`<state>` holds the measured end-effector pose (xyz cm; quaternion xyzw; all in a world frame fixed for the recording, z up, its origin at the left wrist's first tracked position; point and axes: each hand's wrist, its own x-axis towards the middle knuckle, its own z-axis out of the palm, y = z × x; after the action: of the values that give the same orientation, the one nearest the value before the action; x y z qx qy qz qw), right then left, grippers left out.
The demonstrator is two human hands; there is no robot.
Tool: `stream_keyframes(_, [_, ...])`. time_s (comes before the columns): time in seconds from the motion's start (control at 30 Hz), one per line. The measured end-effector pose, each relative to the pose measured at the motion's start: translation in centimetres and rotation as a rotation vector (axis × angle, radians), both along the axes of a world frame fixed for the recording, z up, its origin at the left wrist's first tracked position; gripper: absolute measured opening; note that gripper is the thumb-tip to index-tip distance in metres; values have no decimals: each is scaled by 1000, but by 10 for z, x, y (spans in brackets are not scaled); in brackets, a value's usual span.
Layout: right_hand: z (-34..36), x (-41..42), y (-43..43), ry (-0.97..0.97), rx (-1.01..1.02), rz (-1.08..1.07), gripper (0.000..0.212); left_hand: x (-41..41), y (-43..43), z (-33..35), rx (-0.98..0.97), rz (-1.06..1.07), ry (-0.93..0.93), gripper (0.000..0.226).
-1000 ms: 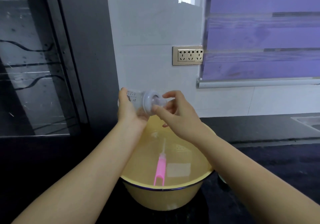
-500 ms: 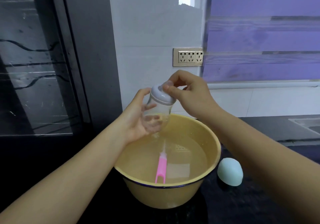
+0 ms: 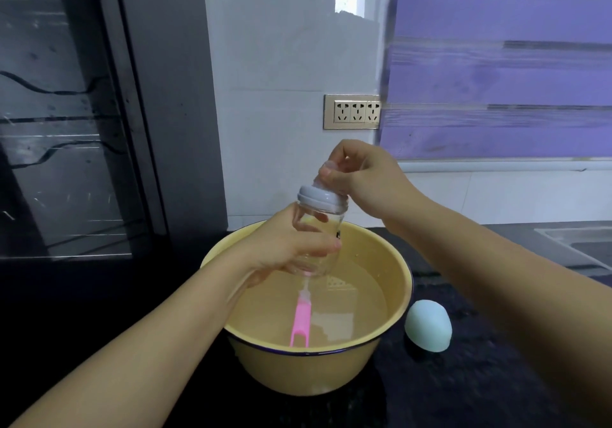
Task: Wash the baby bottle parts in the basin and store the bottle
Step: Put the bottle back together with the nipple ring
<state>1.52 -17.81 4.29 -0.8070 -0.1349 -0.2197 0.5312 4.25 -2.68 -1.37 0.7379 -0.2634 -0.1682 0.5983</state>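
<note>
The baby bottle (image 3: 318,242) is held just above the basin (image 3: 308,374), over the far left part of the water. It is almost upright, with its top leaning a little to the right. The body is clear, and I cannot tell if any water is inside. A grey screw ring (image 3: 323,199) sits on the neck, and the teat (image 3: 326,169) stands up out of the ring. The left hand (image 3: 281,252) grips the clear body, with its fingers curled round it. The right hand (image 3: 364,176), also above the basin, pinches the teat between thumb and fingers.

Inside the basin a pink brush (image 3: 302,320) lies in the water, with its handle end near the front rim. Just to the right of the basin, on the dark counter (image 3: 480,388), a pale green cap (image 3: 428,325) sits with its dome side up. Behind the basin, on the white wall, there is a socket panel (image 3: 352,112). Farther to the right of the basin the edge of a sink (image 3: 579,245) shows.

As I judge it, the task is in its later part. The brush is put down and the ring and teat are on the bottle, so the washing seems finished and the parts are being joined. I cannot be sure, because the same view could also show a bottle not yet opened. If the washing is done, what is left is to put on the cap and to store the bottle. No storing place is clearly seen.
</note>
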Motion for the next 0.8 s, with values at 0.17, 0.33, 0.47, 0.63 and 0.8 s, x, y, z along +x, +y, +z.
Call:
stream_keyframes(0.17, [-1,5,-2,14,36,-30,23,-1,-5,3,77,74,-70,51])
stream_keyframes(0.33, [5,7,-11,112,-46,93,3,-2,-4,1,-50,102,-43,56])
stream_keyframes(0.47, [2,-3,-37,192,-131,69,26,-3,0,-2,-144,186,-32,52])
stream_keyframes(0.63, [-33,-21,-74,213,-155,-97,19,2,5,-7,-169,267,-52,59])
stream_keyframes(0.8, [-83,-41,-119,304,-319,-287,22,1,1,-9,-226,305,-22,45])
